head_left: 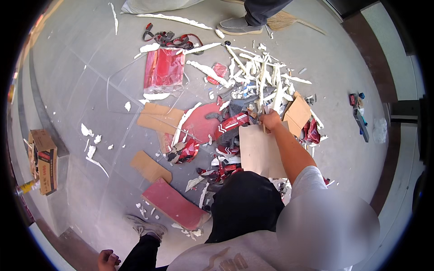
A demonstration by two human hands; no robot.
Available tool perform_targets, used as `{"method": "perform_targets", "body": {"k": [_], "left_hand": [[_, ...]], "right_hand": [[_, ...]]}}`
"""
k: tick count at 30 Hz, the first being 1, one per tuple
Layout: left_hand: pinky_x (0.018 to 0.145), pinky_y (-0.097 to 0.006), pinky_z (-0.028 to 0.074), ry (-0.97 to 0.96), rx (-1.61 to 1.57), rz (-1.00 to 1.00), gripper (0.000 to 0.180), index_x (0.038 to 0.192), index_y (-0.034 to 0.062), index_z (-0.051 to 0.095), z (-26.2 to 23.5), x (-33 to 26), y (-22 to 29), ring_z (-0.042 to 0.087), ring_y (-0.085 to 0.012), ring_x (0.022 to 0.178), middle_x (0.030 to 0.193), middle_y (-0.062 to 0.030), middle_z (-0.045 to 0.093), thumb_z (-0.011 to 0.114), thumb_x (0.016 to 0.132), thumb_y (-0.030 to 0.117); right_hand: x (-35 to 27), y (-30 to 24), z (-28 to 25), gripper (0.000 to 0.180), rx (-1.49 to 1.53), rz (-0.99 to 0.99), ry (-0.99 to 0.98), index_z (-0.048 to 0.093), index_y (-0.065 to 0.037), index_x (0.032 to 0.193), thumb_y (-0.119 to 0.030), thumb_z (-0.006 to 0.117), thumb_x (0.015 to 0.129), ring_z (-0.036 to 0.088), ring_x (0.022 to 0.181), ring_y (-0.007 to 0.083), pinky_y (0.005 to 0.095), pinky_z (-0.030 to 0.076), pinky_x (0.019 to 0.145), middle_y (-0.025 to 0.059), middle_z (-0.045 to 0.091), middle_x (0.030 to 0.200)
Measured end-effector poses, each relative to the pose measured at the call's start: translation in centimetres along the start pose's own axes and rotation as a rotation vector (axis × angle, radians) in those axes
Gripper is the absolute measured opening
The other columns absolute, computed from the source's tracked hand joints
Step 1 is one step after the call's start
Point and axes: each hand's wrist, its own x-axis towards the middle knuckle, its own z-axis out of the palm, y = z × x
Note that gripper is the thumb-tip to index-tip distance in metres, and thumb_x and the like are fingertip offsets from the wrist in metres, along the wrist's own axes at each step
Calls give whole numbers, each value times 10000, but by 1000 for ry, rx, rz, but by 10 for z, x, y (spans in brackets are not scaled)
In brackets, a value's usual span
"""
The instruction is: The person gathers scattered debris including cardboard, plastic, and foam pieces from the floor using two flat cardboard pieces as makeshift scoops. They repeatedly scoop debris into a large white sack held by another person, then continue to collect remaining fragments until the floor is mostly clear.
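Note:
My right hand (270, 120) reaches into a heap of scrap, fingers closed around a thin, narrow strip (266, 109) whose kind I cannot make out. Just below it, partly behind my forearm, lies a tan cardboard sheet (257, 151). Left of that hand are a red-and-grey printed piece (232, 125) and crumpled dark scraps. White foam strips (262, 81) are piled beyond it. Away from the heap, at the lower left, my left hand (108, 260) hangs near my leg with its fingers curled in and nothing visible in them.
Another person's shoe (239, 26) and a straw broom (289, 21) are at the far side. A red packet (164, 70), dark straps (174, 39) and a curved red panel (175, 203) lie on the floor. An open carton (44, 160) stands left; small parts (359, 117) lie right.

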Motion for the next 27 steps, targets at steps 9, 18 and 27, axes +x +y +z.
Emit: {"method": "perform_targets", "body": {"k": [9,18,27], "left_hand": [[835,-368,537,2,22,28,411,1319,39,640,-2,0,13,690,-220,914,1005,-109,721,643,980,272],[821,-354,535,14,8,22,384,1308,38,644,4,0,17,675,-208,906,995,-98,711,643,986,247],[802,-343,532,32,-25,64,351,1293,34,641,4,-2,15,663,-193,876,970,-75,695,629,1003,230]], "right_hand": [[15,-8,29,512,-79,233,110,656,71,1166,-309,781,847,762,698,338,438,613,641,232,761,1028],[-36,13,75,518,-379,-288,67,628,-43,1297,-243,694,824,694,1112,402,492,553,971,275,684,1201],[-34,-33,66,385,-383,-258,183,639,-77,1254,-184,669,885,602,1245,409,480,525,1031,207,540,1402]]}}
